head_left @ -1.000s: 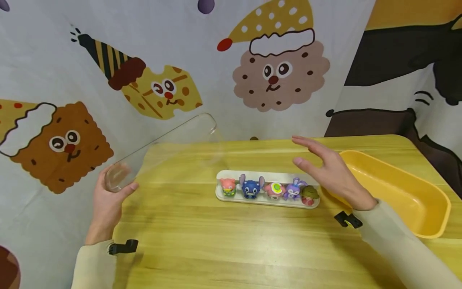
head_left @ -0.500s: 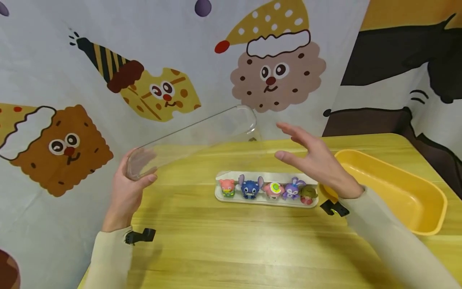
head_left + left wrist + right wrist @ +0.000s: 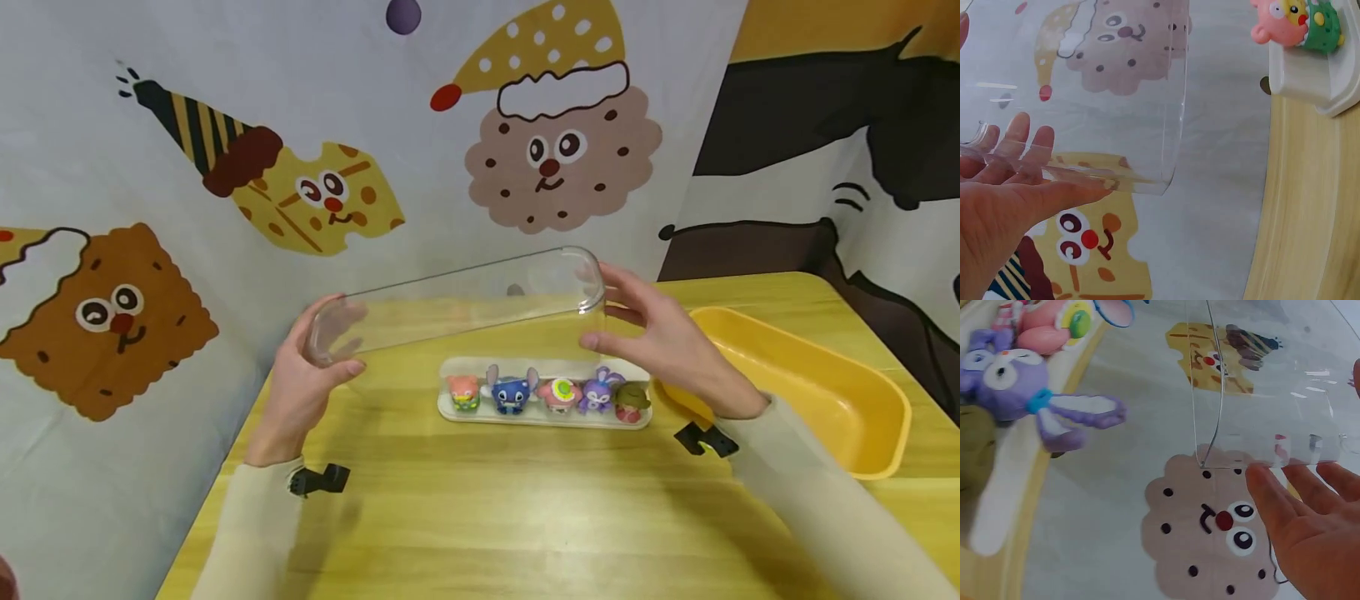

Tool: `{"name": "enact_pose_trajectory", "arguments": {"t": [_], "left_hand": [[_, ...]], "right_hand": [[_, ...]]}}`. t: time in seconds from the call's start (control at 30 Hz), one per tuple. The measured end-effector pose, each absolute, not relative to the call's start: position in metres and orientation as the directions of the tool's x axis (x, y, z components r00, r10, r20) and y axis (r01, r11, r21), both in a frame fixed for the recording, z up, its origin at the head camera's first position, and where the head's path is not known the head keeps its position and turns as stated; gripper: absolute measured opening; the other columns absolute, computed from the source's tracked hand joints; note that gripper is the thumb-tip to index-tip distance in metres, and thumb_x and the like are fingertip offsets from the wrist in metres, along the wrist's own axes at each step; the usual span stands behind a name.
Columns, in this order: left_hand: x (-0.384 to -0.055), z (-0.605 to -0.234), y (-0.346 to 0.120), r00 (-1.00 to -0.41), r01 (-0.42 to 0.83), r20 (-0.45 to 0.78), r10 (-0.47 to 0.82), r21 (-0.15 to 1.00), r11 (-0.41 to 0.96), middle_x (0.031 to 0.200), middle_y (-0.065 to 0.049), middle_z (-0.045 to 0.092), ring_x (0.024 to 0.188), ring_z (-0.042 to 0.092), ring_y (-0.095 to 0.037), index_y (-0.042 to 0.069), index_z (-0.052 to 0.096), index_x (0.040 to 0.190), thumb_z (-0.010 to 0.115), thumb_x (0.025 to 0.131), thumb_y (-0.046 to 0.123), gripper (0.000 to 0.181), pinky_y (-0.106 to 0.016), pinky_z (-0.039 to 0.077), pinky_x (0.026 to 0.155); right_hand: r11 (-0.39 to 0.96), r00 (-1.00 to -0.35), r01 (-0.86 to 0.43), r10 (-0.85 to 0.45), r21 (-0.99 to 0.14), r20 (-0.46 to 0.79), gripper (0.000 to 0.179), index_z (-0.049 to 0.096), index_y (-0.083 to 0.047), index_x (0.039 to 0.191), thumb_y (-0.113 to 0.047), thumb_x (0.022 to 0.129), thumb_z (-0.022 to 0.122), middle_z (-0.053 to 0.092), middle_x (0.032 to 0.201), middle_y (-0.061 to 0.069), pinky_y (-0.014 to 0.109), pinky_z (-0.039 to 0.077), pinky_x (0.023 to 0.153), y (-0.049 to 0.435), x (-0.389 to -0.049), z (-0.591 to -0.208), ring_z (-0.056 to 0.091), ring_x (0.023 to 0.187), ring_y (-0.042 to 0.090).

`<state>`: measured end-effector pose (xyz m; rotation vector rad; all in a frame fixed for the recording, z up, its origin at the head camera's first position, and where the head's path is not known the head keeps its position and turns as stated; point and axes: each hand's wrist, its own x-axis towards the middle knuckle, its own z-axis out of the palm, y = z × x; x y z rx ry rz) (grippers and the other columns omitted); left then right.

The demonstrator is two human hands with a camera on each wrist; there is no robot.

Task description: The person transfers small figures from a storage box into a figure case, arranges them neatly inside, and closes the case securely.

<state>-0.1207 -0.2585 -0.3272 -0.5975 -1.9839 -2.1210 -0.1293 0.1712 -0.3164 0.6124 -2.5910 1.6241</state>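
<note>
My left hand [image 3: 300, 383] grips one end of a long clear plastic cover [image 3: 457, 304], fingers behind and thumb in front. The cover tilts, right end higher, over and behind a white oblong tray [image 3: 540, 421]. At its other end is my right hand [image 3: 667, 350], fingertips right at the end wall and thumb extended below, the fingers nearly straight in the right wrist view. Several small figurines stand in a row in the tray: a pink bear [image 3: 1272, 22], a blue big-eared one [image 3: 512, 394], a pink one [image 3: 560, 394], a purple rabbit [image 3: 1015, 381] and one with an olive hat [image 3: 632, 402].
A yellow plastic basin [image 3: 825, 408] stands at the right, beside the tray and partly behind my right forearm. The wooden table [image 3: 525, 508] ends at a cloth backdrop [image 3: 420, 100] printed with cartoon biscuits and cheese.
My left hand has moved right with the cover, bringing it over the tray's back side. My right hand, earlier apart from it, now meets its right end. Tray and figurines stay put.
</note>
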Motion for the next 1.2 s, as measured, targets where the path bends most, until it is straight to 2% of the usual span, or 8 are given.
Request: {"name": "enact_pose_trajectory", "arguments": {"t": [0.17,0.3,0.4,0.5,0.57,0.8,1.03,1.2], "left_hand": [[-0.123,-0.328,-0.249,-0.92,0.366,0.361,0.15,0.931,0.004,0.145,-0.012,0.058,0.139,0.049,-0.026,0.008,0.048,0.152,0.082,0.083,-0.008,0.079,-0.036,0.05,0.11],[-0.125,-0.327,-0.24,-0.927,0.35,0.342,0.152,0.936,0.029,0.149,-0.012,0.055,0.142,0.046,-0.026,0.012,0.048,0.153,0.076,0.082,-0.018,0.082,-0.048,0.042,0.117],[-0.125,-0.327,-0.234,-0.926,0.352,0.343,0.159,0.936,0.028,0.15,-0.013,0.054,0.143,0.045,-0.026,0.013,0.048,0.154,0.078,0.083,-0.014,0.082,-0.053,0.037,0.12],[-0.125,-0.328,-0.228,-0.928,0.346,0.331,0.17,0.936,0.068,0.151,-0.01,0.052,0.143,0.045,-0.024,0.015,0.047,0.155,0.083,0.083,-0.005,0.082,-0.05,0.038,0.12],[-0.125,-0.329,-0.223,-0.934,0.333,0.312,0.174,0.936,0.11,0.152,-0.007,0.05,0.142,0.045,-0.023,0.016,0.046,0.155,0.086,0.083,0.002,0.083,-0.049,0.04,0.119],[-0.127,-0.34,-0.21,-0.933,0.321,0.3,0.2,0.944,0.081,0.153,-0.006,0.043,0.143,0.041,-0.023,0.01,0.037,0.156,0.091,0.082,0.019,0.092,-0.049,0.037,0.121],[-0.13,-0.35,-0.196,-0.913,0.344,0.335,0.234,0.939,-0.002,0.153,-0.009,0.042,0.143,0.039,-0.03,0.006,0.035,0.154,0.092,0.078,0.035,0.099,-0.056,0.028,0.124],[-0.131,-0.36,-0.189,-0.905,0.349,0.349,0.243,0.936,-0.047,0.153,-0.011,0.043,0.145,0.036,-0.033,0.004,0.035,0.153,0.092,0.079,0.032,0.097,-0.056,0.024,0.126]], "right_hand": [[0.389,-0.928,-0.332,-0.296,-0.859,0.225,0.08,0.039,-0.017,0.16,-0.02,0.092,0.082,0.049,0.155,0.012,0.051,0.046,0.11,0.182,-0.123,-0.327,0.054,0.136,0.04],[0.423,-0.941,-0.31,-0.267,-0.851,0.209,0.082,0.037,-0.02,0.162,-0.024,0.093,0.081,0.048,0.156,0.014,0.052,0.047,0.107,0.192,-0.117,-0.33,0.053,0.135,0.045],[0.428,-0.937,-0.33,-0.259,-0.841,0.236,0.082,0.038,-0.018,0.161,-0.021,0.092,0.081,0.048,0.155,0.016,0.031,0.051,0.106,0.199,-0.114,-0.332,0.054,0.134,0.047],[0.418,-0.924,-0.371,-0.259,-0.829,0.283,0.08,0.04,-0.014,0.16,-0.013,0.091,0.081,0.05,0.152,0.017,0.01,0.047,0.099,0.204,-0.111,-0.338,0.055,0.132,0.046],[0.414,-0.92,-0.382,-0.253,-0.826,0.299,0.08,0.041,-0.014,0.16,-0.009,0.091,0.081,0.05,0.151,0.017,0.006,0.045,0.096,0.209,-0.108,-0.343,0.054,0.131,0.047],[0.408,-0.908,-0.414,-0.245,-0.814,0.339,0.077,0.047,-0.013,0.156,-0.001,0.088,0.082,0.053,0.138,0.002,0.009,0.047,0.097,0.223,-0.102,-0.353,0.057,0.123,0.0],[0.456,-0.938,-0.342,-0.213,-0.822,0.272,0.08,0.043,-0.015,0.159,-0.005,0.089,0.082,0.052,0.146,0.011,0.007,0.048,0.093,0.237,-0.094,-0.361,0.061,0.126,0.036],[0.461,-0.937,-0.345,-0.218,-0.818,0.272,0.082,0.043,-0.013,0.159,-0.006,0.088,0.083,0.054,0.147,0.018,0.007,0.048,0.093,0.242,-0.09,-0.366,0.062,0.121,0.002]]}}
